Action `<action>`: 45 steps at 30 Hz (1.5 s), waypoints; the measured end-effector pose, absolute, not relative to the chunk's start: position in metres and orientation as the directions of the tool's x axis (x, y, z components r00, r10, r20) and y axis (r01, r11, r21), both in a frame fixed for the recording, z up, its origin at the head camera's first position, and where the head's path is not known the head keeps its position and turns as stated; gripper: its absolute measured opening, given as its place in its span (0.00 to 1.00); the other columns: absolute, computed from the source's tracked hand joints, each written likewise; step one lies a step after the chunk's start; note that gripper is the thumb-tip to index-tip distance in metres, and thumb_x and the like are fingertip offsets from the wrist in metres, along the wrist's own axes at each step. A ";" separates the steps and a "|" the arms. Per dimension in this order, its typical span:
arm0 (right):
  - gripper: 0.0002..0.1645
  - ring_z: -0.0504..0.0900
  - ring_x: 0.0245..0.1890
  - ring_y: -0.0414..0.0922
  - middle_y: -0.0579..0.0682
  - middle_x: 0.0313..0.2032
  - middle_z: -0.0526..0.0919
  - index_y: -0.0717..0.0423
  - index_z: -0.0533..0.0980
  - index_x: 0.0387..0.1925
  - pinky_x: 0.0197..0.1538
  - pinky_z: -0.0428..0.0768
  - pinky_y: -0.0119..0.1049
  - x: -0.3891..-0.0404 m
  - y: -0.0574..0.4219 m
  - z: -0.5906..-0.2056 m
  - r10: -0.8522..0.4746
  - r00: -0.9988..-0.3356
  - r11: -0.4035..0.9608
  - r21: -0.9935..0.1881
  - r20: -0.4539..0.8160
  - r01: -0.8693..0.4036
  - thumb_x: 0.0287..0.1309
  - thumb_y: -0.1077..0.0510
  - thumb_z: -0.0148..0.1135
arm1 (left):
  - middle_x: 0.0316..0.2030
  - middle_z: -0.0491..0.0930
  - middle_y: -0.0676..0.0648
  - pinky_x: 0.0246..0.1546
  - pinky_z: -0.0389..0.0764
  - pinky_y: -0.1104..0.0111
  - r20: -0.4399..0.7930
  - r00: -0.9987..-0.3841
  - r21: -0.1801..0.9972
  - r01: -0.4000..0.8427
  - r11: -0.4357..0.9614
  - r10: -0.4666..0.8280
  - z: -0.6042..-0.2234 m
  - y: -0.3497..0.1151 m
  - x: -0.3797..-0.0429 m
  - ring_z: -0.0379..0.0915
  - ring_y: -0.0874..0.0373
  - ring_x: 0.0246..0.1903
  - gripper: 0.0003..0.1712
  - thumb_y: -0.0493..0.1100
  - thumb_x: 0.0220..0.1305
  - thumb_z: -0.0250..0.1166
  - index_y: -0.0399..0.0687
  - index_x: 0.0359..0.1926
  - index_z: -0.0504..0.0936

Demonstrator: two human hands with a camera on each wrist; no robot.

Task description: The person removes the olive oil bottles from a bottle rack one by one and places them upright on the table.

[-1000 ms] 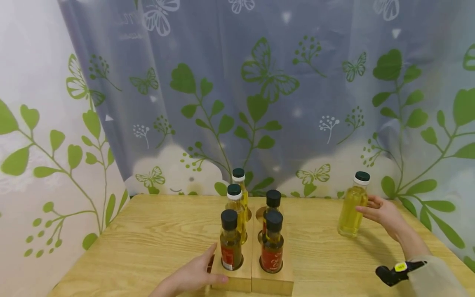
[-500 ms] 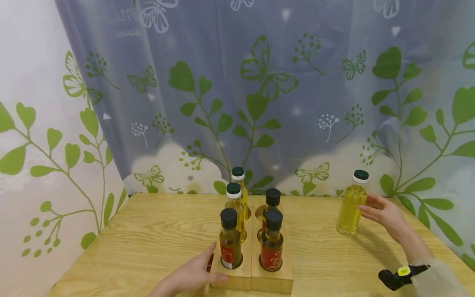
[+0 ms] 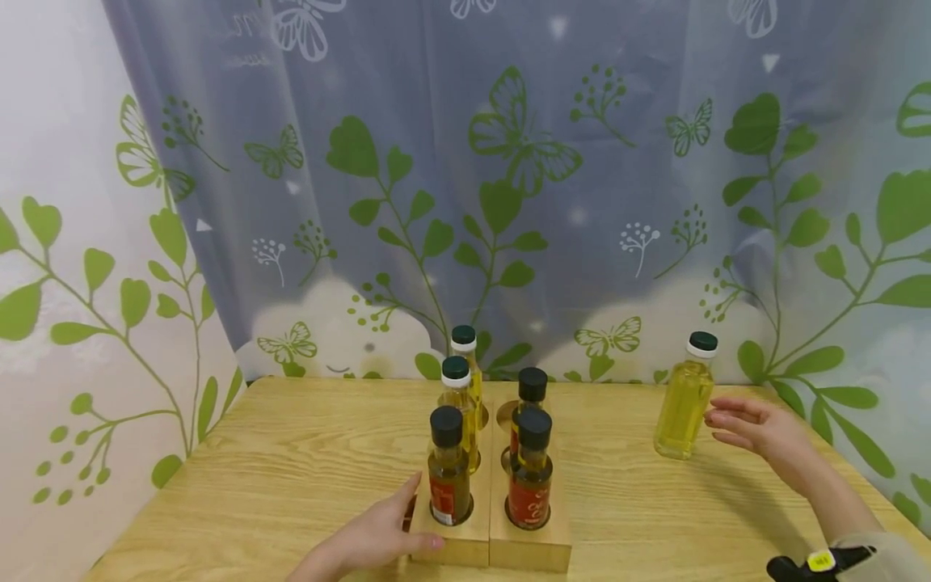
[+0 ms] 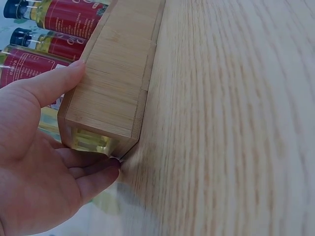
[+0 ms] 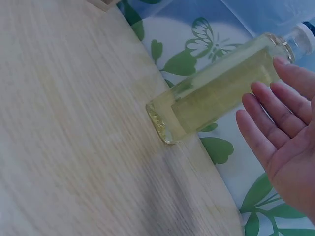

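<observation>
At the right of the head view, a bottle of yellow oil (image 3: 684, 408) with a dark green cap stands upright on the table. My right hand (image 3: 774, 440) is just right of it, fingers relaxed and apart from the glass; the right wrist view shows the palm (image 5: 288, 157) turned toward the bottle. My left hand (image 3: 367, 533) grips the near left corner of a wooden bottle rack (image 3: 465, 551), thumb on the front and fingers around the side. In the rack stand two green-capped oil bottles (image 3: 457, 400) and several black-capped bottles with red labels (image 3: 529, 493).
The wooden table (image 3: 327, 436) has its back edge against a patterned curtain (image 3: 407, 242). An unfilled round hole (image 3: 507, 415) shows at the rack's back right. A black strap (image 3: 818, 564) is around my right wrist.
My right hand has let go of the yellow oil bottle and drawn back to the right. The bottle stays standing, and my left hand keeps its place on the rack.
</observation>
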State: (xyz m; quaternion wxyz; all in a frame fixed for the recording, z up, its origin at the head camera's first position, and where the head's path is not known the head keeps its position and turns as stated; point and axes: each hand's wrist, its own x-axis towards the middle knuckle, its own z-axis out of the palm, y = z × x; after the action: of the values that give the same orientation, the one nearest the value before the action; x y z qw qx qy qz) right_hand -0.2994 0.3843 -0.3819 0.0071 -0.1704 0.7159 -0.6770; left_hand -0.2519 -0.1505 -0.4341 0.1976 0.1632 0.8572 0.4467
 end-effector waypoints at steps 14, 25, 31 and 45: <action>0.32 0.78 0.45 0.34 0.59 0.51 0.77 0.79 0.59 0.60 0.47 0.77 0.35 -0.289 0.324 -0.371 -0.354 -0.928 0.322 -0.917 0.115 -0.236 0.65 0.59 0.54 | 0.62 0.63 0.33 0.52 0.69 0.50 -0.191 -0.859 0.839 0.108 0.533 0.474 -0.485 -0.165 -0.284 0.65 0.42 0.57 0.66 0.67 0.49 0.67 0.38 0.72 0.37; 0.35 0.78 0.45 0.36 0.70 0.53 0.71 0.75 0.59 0.61 0.48 0.77 0.37 -0.292 0.274 -0.369 -0.412 -0.903 0.295 -0.919 0.126 -0.262 0.61 0.58 0.59 | 0.63 0.62 0.35 0.54 0.68 0.50 -0.202 -0.864 0.823 0.106 0.558 0.462 -0.488 -0.165 -0.288 0.64 0.44 0.59 0.68 0.68 0.47 0.67 0.37 0.72 0.38; 0.34 0.77 0.49 0.47 0.69 0.53 0.72 0.73 0.62 0.61 0.48 0.77 0.40 -0.297 0.251 -0.368 -0.442 -0.883 0.301 -0.902 0.156 -0.310 0.60 0.57 0.61 | 0.62 0.61 0.31 0.54 0.67 0.50 -0.202 -0.881 0.814 0.092 0.574 0.428 -0.455 -0.154 -0.265 0.63 0.40 0.59 0.67 0.66 0.48 0.68 0.32 0.71 0.39; 0.35 0.72 0.53 0.59 0.64 0.53 0.74 0.68 0.63 0.62 0.50 0.76 0.41 -0.295 0.204 -0.372 -0.474 -0.861 0.292 -0.889 0.186 -0.353 0.58 0.57 0.63 | 0.60 0.61 0.26 0.55 0.62 0.44 -0.179 -0.873 0.821 0.122 0.558 0.454 -0.404 -0.140 -0.230 0.61 0.36 0.59 0.62 0.58 0.54 0.68 0.24 0.68 0.39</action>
State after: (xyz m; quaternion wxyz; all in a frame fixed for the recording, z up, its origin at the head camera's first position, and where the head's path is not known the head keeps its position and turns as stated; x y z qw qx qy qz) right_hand -0.2954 0.2039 -0.3724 0.0561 -0.2578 0.8019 -0.5361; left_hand -0.2300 -0.1402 -0.4044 0.1888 0.1668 0.8621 0.4397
